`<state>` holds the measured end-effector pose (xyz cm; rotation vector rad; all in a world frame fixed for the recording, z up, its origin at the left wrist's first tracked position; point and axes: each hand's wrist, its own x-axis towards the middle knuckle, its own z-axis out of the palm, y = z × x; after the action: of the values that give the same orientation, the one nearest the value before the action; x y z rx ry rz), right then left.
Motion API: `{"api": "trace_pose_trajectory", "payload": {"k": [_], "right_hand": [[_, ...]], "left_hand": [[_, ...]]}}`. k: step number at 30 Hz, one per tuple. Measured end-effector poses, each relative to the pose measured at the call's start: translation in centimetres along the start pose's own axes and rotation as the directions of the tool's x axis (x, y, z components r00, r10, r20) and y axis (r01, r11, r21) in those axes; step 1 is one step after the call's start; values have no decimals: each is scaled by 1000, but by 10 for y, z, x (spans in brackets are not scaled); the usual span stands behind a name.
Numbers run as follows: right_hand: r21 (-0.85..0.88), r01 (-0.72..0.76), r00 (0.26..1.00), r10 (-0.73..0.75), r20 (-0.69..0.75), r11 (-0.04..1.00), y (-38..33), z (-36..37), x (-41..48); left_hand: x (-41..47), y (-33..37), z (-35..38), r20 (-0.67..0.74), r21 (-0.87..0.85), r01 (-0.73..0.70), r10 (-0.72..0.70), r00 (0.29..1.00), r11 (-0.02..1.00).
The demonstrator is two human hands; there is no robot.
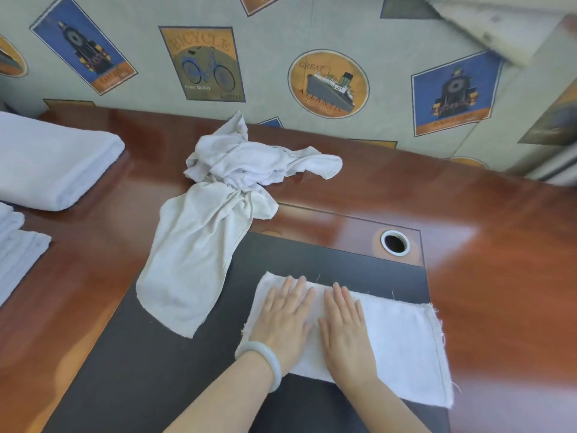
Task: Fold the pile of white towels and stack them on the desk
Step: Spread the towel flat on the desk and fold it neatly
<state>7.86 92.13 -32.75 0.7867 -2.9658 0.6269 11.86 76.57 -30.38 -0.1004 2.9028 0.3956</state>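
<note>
Two flat hands lie on the towel we are folding: our left hand, the one with the pale bracelet, and our right hand rest side by side with straight fingers, so they grip nothing and only press the cloth down. This white towel lies on the dark panel at the near edge of the tabletop, and it looks folded at least once, with a frayed edge on the right side. We judge that the step in hand is to smooth the fold. To do it well, we should slide the palms outward from the middle to the ends, so the wrinkles go out, and check that the edges lie one over the other before the next fold. The cloth seems thin and soft, so a strong push could drag the layers apart; light pressure is better. The unfolded pile waits further back near the wall, and one long towel from it reaches onto the dark panel, near our towel but apart from it. At the far left lie the folded towels, where the finished one should probably go.
</note>
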Motion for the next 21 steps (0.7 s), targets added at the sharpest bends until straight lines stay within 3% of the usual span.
{"api": "trace_pose_trajectory", "payload": {"k": [2, 7, 21], "right_hand": [[-87, -26, 997, 32, 64, 996, 29, -3, -12], [-261, -279, 957, 290, 7, 924, 108, -35, -38], [-268, -303, 936, 338, 96, 914, 119, -44, -49]], "left_hand": [[2, -6, 12, -3, 66, 1, 0, 1000, 998], [0, -15, 25, -49, 140, 47, -41, 998, 989], [-4, -21, 25, -44, 186, 105, -99, 994, 977]]}}
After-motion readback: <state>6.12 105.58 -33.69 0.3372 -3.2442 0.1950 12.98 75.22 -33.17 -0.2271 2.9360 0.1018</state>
